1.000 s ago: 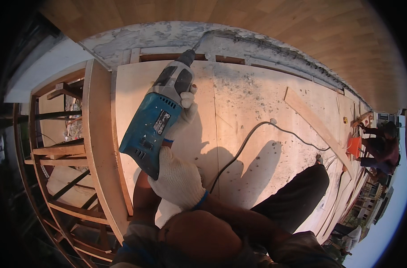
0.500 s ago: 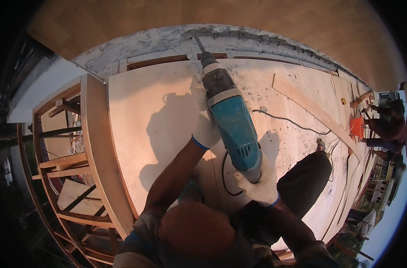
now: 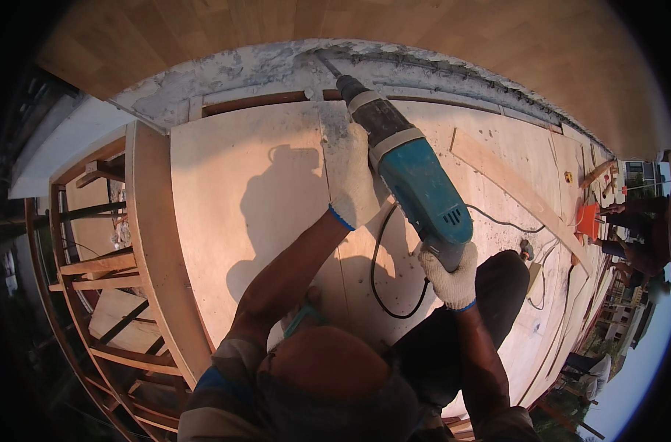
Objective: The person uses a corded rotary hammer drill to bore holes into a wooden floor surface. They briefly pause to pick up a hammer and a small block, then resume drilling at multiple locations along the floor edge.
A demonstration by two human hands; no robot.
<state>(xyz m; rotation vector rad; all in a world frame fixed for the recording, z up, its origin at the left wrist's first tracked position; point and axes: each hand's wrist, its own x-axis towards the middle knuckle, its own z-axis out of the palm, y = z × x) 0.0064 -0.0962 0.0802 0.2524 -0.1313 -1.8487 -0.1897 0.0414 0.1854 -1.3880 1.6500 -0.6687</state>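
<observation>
A teal and black rotary hammer [image 3: 422, 180] slants across the middle of the view, its grey bit [image 3: 328, 65] pointing to the upper left. The bit's tip meets the rough grey concrete strip [image 3: 254, 68]. My left hand [image 3: 356, 177], in a white knit glove with a blue cuff, is closed at the tool's left side near its front; its exact grip is partly hidden. My right hand [image 3: 453, 278], gloved alike, wraps round the rear handle. A black cord [image 3: 380, 287] loops down from the handle over the plywood.
Pale plywood sheets [image 3: 218, 191] with scattered grey chips form the surface. A long board [image 3: 512, 188] lies diagonally on the right. An open timber frame [image 3: 159, 258] stands at the left. Farther right are an orange bucket [image 3: 588, 219] and another person [image 3: 641, 236]. Brown panelling [image 3: 424, 26] borders the top.
The rotary hammer's rear and my right hand have swung to the right, so the tool slants more. My left hand has shifted slightly right and up with it. The bit remains at the concrete.
</observation>
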